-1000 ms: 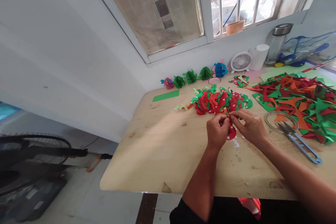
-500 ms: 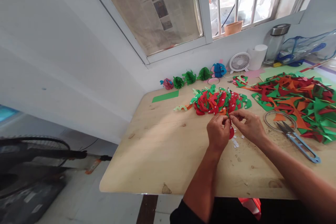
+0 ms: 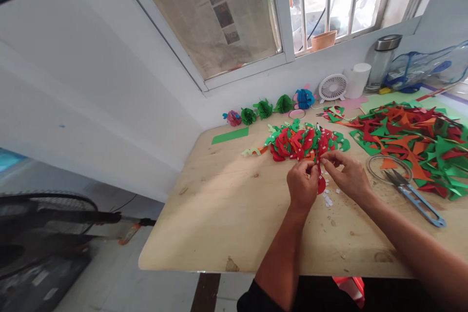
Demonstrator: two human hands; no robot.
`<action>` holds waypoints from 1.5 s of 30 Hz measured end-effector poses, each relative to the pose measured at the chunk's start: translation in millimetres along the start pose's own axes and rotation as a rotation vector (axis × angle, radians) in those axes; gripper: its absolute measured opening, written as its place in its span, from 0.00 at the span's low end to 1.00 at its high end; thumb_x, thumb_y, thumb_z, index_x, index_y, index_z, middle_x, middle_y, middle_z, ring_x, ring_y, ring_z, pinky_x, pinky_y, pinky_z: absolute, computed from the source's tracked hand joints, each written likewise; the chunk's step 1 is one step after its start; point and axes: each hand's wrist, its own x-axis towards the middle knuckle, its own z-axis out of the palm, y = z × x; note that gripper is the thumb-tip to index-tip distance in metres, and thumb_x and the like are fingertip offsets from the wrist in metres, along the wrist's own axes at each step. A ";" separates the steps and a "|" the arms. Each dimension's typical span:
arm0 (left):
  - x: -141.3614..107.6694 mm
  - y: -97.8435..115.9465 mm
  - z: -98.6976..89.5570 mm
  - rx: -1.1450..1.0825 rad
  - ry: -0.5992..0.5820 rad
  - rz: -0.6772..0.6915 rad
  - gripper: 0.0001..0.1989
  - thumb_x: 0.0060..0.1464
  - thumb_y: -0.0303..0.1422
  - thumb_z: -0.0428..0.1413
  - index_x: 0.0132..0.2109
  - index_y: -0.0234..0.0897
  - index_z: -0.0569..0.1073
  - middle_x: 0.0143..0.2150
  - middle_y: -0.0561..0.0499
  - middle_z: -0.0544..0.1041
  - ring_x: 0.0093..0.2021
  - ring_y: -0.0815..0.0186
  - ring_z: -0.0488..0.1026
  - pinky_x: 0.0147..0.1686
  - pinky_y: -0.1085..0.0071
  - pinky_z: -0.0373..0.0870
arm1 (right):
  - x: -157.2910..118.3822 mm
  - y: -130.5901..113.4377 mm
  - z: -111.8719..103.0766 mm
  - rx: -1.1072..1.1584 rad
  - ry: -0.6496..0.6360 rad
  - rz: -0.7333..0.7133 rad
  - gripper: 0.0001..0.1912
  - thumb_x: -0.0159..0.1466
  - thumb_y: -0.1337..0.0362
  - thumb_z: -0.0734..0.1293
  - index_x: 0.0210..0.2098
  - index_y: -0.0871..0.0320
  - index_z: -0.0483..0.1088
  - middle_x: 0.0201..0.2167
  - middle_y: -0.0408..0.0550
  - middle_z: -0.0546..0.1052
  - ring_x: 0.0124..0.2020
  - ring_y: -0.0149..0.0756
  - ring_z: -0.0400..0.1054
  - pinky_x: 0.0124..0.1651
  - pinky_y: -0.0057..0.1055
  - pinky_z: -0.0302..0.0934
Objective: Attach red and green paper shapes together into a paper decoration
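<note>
My left hand [image 3: 303, 180] is closed in a pinch on a red paper cutout [image 3: 321, 185], whose rounded lower end hangs below the fingers. Close on its right, my right hand [image 3: 343, 170] pinches at the cutout's upper part; a bit of green shows between the fingertips, and the exact grip is partly hidden. Just beyond both hands lies a heap of red, green and orange paper cutouts [image 3: 292, 141], many bearing small white tabs. Small white paper bits [image 3: 328, 201] lie on the table under the hands.
Thread snips [image 3: 417, 200] and a metal ring [image 3: 369, 170] lie right of my hands, beside piled paper scraps [image 3: 435, 151]. Along the wall stand folded paper figures [image 3: 263, 108], a small white fan [image 3: 333, 87] and a glass bottle [image 3: 382, 66]. A green strip [image 3: 230, 135] lies at the table's far left.
Both hands stay close together over the same spot, with small finger shifts. The red cutout shows slightly more below and between the fingers.
</note>
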 end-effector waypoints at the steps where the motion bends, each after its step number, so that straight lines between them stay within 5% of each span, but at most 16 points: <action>1: -0.3 0.3 -0.4 0.008 0.008 0.009 0.07 0.52 0.30 0.51 0.31 0.36 0.73 0.26 0.52 0.74 0.29 0.69 0.69 0.28 0.76 0.63 | -0.2 -0.7 -0.5 -0.014 0.005 -0.005 0.08 0.58 0.62 0.62 0.28 0.58 0.70 0.21 0.43 0.73 0.22 0.31 0.65 0.23 0.26 0.57; 8: -1.1 1.6 0.0 0.142 0.080 0.130 0.06 0.53 0.28 0.52 0.31 0.35 0.73 0.28 0.50 0.75 0.30 0.68 0.70 0.31 0.74 0.64 | 0.8 0.6 -0.1 0.027 -0.121 -0.022 0.09 0.58 0.62 0.61 0.26 0.58 0.69 0.17 0.41 0.69 0.20 0.30 0.62 0.23 0.26 0.56; 23: -2.5 -5.5 4.6 0.428 0.153 0.374 0.07 0.55 0.27 0.50 0.34 0.36 0.73 0.29 0.49 0.74 0.33 0.65 0.70 0.35 0.70 0.64 | 1.9 4.0 2.4 0.016 -0.110 0.002 0.10 0.56 0.61 0.62 0.22 0.58 0.68 0.14 0.39 0.65 0.18 0.28 0.58 0.21 0.25 0.54; 45: -2.2 -2.8 3.5 0.377 0.127 0.327 0.06 0.54 0.27 0.50 0.33 0.36 0.72 0.30 0.49 0.75 0.33 0.65 0.70 0.36 0.71 0.64 | 2.6 3.3 2.1 0.051 -0.116 0.019 0.10 0.57 0.61 0.62 0.22 0.58 0.68 0.15 0.40 0.65 0.19 0.29 0.58 0.22 0.26 0.54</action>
